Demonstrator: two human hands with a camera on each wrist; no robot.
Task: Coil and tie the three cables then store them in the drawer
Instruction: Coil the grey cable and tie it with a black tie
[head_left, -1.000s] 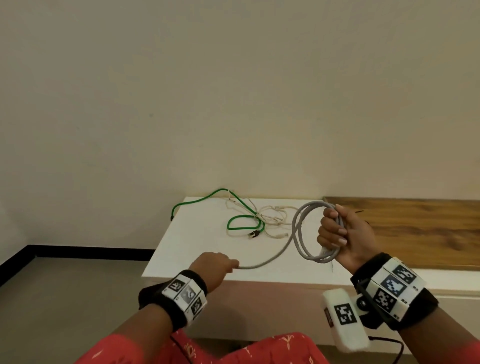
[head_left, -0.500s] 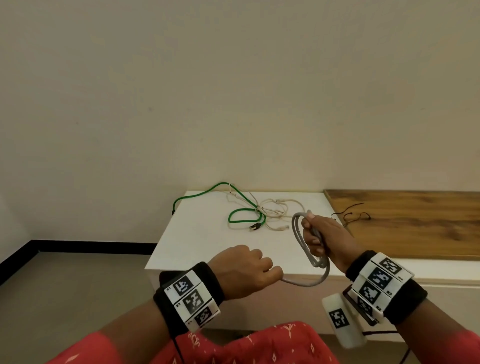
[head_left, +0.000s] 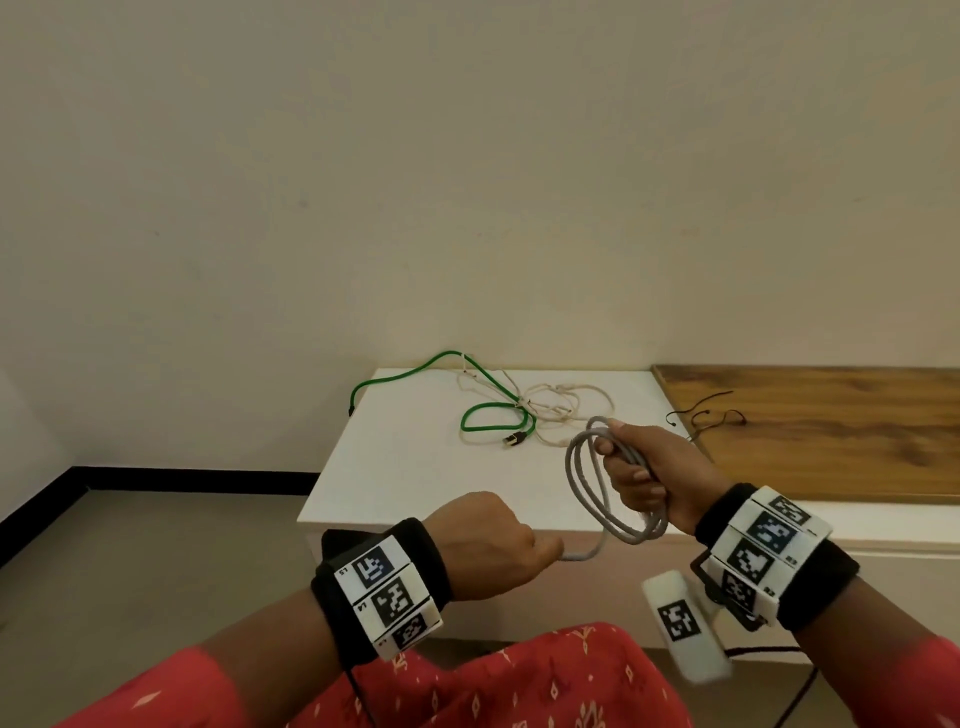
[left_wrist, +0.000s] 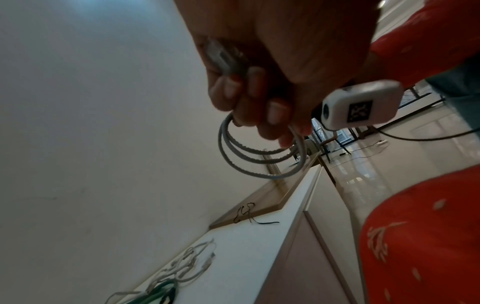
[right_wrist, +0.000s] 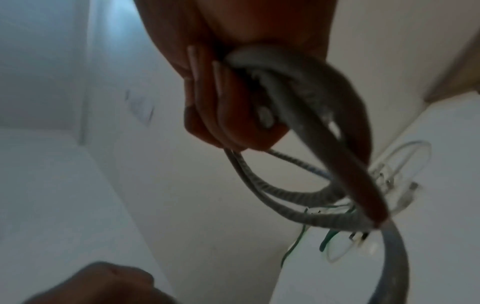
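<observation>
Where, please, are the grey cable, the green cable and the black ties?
grey cable (head_left: 582, 467): head view, left side of the coil.
green cable (head_left: 488, 410): head view, its loop on the white top.
black ties (head_left: 709, 410): head view, strand on the wood.

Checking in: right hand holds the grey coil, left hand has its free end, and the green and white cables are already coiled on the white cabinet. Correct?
Not quite. The head view shows the green cable and white cable lying loose and tangled on the white cabinet, not coiled. The right hand does hold the grey coil; the left hand holds its end.
</observation>
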